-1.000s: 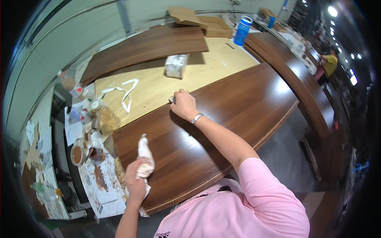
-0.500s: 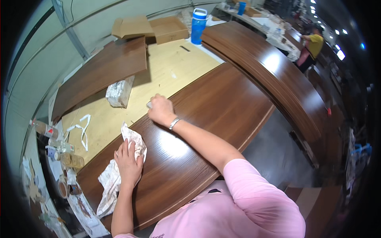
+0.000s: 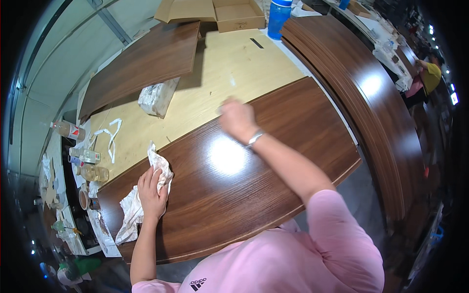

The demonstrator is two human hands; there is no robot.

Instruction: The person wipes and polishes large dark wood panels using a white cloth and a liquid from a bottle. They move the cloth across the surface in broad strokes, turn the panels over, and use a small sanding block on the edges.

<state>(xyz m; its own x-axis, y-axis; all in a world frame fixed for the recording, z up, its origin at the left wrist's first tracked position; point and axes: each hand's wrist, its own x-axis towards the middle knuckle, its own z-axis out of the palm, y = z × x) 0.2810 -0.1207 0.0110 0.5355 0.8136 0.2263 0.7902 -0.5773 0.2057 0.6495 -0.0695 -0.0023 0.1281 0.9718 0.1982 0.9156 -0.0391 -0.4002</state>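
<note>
White rag [image 3: 146, 195] pressed flat under left hand [image 3: 152, 191] on glossy brown panel [image 3: 254, 180], near its left end. Right hand [image 3: 236, 118] blurred at far edge, grip cannot be told. Risk judged: rag's loose tail dragged into stained clutter and bottles [image 3: 88, 163] beside panel, smears carried onto gloss.

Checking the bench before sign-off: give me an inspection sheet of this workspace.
Surface: pale workbench, partly covered by panels.
Job's things: glossy dark wood panel; white rag on it.
Clutter: bottles at left edge, wrapped bundle, cardboard box, blue bottle.
Grippers: left hand pressed on rag; right hand at panel's far edge, blurred.
Cables: nothing seen.
Surroundings: stacked dark panels right; another person beyond.
</note>
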